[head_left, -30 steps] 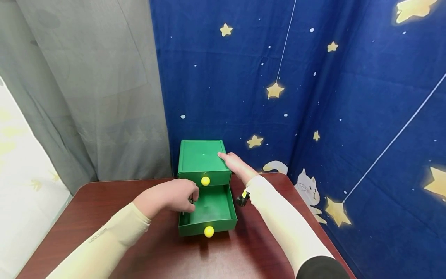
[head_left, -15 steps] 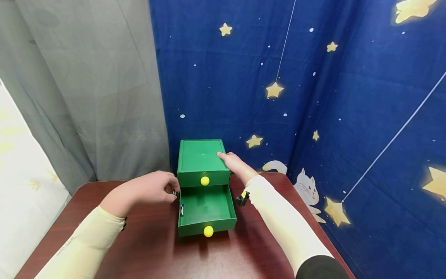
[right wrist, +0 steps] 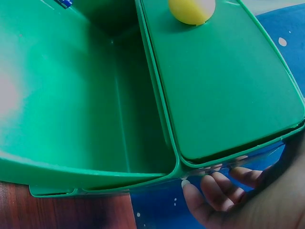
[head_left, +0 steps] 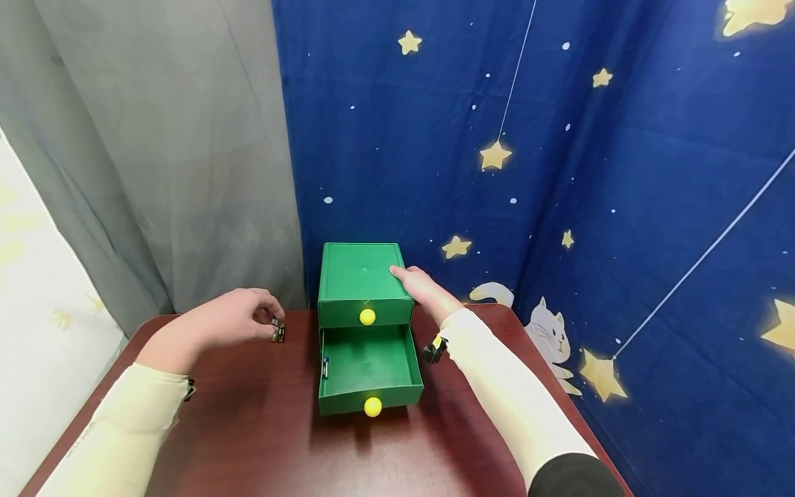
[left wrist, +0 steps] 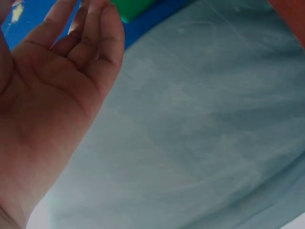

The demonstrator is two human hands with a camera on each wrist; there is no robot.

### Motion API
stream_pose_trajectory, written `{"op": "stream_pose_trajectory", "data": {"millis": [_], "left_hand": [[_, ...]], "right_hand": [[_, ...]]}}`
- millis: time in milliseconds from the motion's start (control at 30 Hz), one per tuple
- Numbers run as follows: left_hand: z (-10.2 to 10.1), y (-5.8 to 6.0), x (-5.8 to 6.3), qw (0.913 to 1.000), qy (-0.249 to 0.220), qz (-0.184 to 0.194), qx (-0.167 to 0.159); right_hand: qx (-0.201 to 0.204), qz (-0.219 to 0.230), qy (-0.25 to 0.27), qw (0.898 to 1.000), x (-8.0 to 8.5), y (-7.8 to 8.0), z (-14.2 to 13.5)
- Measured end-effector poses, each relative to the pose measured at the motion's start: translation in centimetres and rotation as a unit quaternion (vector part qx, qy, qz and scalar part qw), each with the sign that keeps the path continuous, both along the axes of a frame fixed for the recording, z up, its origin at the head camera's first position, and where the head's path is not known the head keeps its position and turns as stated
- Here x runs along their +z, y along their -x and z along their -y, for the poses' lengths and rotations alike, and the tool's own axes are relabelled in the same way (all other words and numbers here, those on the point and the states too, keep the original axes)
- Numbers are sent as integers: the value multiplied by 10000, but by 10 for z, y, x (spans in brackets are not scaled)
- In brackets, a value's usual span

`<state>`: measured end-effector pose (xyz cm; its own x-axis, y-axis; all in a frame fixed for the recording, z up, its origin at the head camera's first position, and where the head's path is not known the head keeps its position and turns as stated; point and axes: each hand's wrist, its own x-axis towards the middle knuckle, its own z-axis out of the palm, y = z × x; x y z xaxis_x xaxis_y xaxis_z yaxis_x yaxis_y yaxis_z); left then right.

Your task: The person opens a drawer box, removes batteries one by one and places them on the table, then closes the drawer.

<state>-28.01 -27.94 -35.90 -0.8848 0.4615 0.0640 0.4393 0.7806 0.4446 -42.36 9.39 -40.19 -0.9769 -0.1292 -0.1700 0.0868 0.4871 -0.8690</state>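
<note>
My left hand (head_left: 226, 319) is over the back left of the table, its thumb and fingers pinching a small dark and gold-green thing (head_left: 278, 331) of unclear kind. In the left wrist view the palm of the left hand (left wrist: 52, 90) shows, but the held thing does not. A green two-drawer cabinet (head_left: 360, 273) stands at the back, its lower drawer (head_left: 373, 366) pulled out. My right hand (head_left: 425, 291) rests on the cabinet's right side, thumb on the top edge. In the right wrist view, the fingers (right wrist: 205, 195) touch the side wall.
A small blue and white stick-like thing (head_left: 326, 367) lies along the lower drawer's left wall. Yellow round knobs (head_left: 373, 406) sit on both drawer fronts; the upper drawer (head_left: 335, 314) is closed. Curtains (head_left: 397, 138) hang behind the brown table (head_left: 248, 428).
My left hand has come out of the lower drawer and moved left over the table with the small dark thing. The right hand has stayed on the cabinet.
</note>
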Motion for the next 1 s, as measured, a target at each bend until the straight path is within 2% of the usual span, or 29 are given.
{"op": "stream_pose_trajectory", "data": {"millis": [200,467,733,867,1000], "left_hand": [[22,13,-11,9994,31,-244,243],[49,29,-34,9956,265,-737,512],[62,44,-65,9892,288,-1299,620],[65,51,-73,9866,273,-1493,601],[68,59,-80,9867,274,-1506,548]], "right_hand": [[49,-54,-19,10000,5,1,-1],[27,-5,6,10000,0,0,-1],[-1,27,-9,10000,-1,0,1],[-30,27,16,10000,-1,-1,1],[-26,-5,8,10000,0,-1,1]]}}
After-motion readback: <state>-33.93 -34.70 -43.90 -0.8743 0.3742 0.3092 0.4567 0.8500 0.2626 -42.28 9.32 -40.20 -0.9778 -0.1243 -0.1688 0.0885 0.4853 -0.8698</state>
